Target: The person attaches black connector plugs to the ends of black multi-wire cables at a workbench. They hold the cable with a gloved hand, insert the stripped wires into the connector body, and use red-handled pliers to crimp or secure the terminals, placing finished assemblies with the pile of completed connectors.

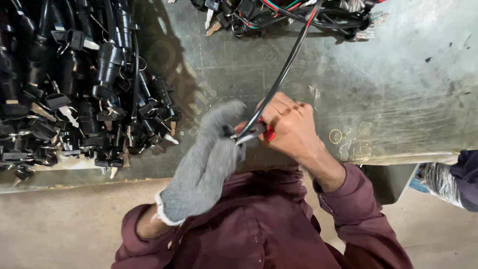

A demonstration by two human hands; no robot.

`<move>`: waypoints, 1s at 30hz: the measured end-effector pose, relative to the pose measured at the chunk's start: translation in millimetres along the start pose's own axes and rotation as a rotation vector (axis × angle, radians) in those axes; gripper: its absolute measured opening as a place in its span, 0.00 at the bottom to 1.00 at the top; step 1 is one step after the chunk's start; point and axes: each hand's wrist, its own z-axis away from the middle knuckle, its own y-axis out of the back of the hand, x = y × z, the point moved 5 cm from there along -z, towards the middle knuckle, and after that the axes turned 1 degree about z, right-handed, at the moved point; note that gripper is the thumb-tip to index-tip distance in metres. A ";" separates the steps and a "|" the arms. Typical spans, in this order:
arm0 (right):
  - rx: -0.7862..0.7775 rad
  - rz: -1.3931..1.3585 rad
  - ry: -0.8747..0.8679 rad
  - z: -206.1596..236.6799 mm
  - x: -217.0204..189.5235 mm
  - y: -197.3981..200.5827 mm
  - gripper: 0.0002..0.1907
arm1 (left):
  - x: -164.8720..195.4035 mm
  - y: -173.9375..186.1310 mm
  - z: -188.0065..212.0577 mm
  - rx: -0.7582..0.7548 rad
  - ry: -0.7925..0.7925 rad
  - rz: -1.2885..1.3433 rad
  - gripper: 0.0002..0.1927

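Note:
My left hand [206, 162] wears a grey knit glove and pinches a small dark part at its fingertips, right against the tool jaws. My right hand [291, 124] is bare and closed on a pair of red-handled pliers [254, 133], whose metal jaws point left toward the glove. A black sheathed cable [284, 72] runs from the hands up and right to a bundle of wires at the top edge. What exactly the jaws bite is hidden between the two hands.
A large heap of black key switches with keys and cables [79, 84] covers the left of the scratched metal table [398, 89]. A tangle of red, green and black wires with connectors [298, 15] lies at the top. Another person's sleeve and gloved hand [448, 182] shows at the right edge.

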 end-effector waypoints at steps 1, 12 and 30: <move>0.000 -0.078 0.019 0.4 2.3 0.9 0.17 | 24.8 -6.0 -2.3 -0.175 -0.230 0.097 0.30; 0.003 -0.257 -0.112 21.2 -6.4 -4.2 0.19 | 24.2 -17.6 -14.9 0.140 -0.364 -0.542 0.37; 0.087 -0.277 -0.141 40.9 -27.3 -3.6 0.23 | 17.2 -20.6 -5.2 0.231 -0.503 -1.165 0.37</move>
